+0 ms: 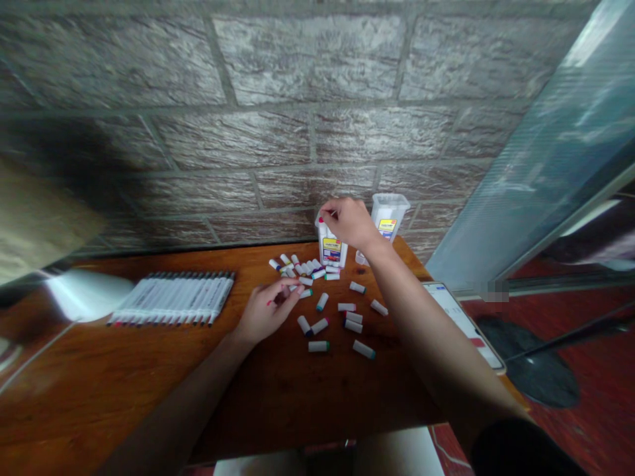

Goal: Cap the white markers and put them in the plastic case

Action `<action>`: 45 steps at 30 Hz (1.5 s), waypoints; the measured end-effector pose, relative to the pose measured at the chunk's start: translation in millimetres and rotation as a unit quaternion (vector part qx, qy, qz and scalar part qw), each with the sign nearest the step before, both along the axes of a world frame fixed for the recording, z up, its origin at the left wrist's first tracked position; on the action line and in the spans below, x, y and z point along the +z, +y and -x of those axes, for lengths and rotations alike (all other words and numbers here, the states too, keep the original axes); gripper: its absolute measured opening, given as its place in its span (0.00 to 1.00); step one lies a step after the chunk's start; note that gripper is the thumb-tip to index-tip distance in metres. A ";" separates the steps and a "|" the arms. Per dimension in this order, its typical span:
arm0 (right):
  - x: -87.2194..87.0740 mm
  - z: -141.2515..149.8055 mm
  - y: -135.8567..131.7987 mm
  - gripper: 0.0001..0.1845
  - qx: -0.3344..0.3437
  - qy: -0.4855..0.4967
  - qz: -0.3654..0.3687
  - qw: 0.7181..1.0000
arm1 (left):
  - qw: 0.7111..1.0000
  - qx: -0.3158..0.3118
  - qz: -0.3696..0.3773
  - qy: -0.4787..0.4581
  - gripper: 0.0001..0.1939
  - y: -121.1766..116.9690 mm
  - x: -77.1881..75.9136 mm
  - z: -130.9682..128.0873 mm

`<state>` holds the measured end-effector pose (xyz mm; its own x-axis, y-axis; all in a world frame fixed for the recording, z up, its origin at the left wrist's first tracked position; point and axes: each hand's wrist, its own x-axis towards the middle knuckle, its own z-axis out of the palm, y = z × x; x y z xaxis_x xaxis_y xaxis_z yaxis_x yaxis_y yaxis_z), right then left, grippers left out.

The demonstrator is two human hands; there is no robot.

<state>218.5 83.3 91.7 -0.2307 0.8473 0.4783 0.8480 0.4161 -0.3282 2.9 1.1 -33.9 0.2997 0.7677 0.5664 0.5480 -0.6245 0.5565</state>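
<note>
At the mouth of a clear plastic box with a yellow label, my right hand has its fingers closed around a white marker cap with a red end. The cap's lower part is hard to separate from the white pieces inside the box. Low over the table, my left hand pinches thumb and forefinger at a white marker cap. A green-ended cap lies beside the thumb. Several loose white caps with coloured ends, such as a green-ended one, are scattered between my forearms.
A row of white markers lies to the left on the wooden table. A second clear box stands behind my right wrist. A phone rests at the right edge. The block wall rises just behind the table.
</note>
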 end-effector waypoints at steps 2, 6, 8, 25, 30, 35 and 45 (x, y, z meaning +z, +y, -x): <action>0.6 0.5 -1.2 0.14 -0.003 0.003 -0.001 1.000 | 1.000 0.002 0.006 0.002 0.12 -0.4 -1.0 0.2; 0.1 0.8 -2.2 0.16 -0.003 -0.004 -0.008 1.000 | 1.000 0.012 0.020 0.008 0.12 0.3 -2.2 0.8; 0.0 0.9 -2.8 0.16 -0.001 -0.009 -0.011 1.000 | 0.999 0.034 0.024 0.007 0.13 2.5 -1.5 2.4; 17.0 15.5 -38.0 0.12 0.087 0.078 -0.169 0.979 | 0.972 0.190 0.086 0.105 0.11 21.6 1.0 23.7; -16.2 26.0 -66.0 0.10 0.133 0.106 -0.153 0.973 | 0.944 0.245 0.143 0.169 0.13 10.7 13.6 20.2; -70.7 13.5 -76.6 0.10 0.107 0.167 -0.110 0.974 | 0.924 0.281 0.168 0.195 0.13 7.6 15.6 20.5; -95.5 7.8 -67.6 0.11 0.083 0.206 -0.028 0.975 | 0.959 0.229 0.043 0.163 0.14 20.5 8.0 42.3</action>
<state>210.7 15.6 -3.8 -0.1419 0.7839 0.6044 0.5686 0.5644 -0.5985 -39.4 21.6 -25.9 0.0695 0.9005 0.4293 0.9074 -0.2359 0.3479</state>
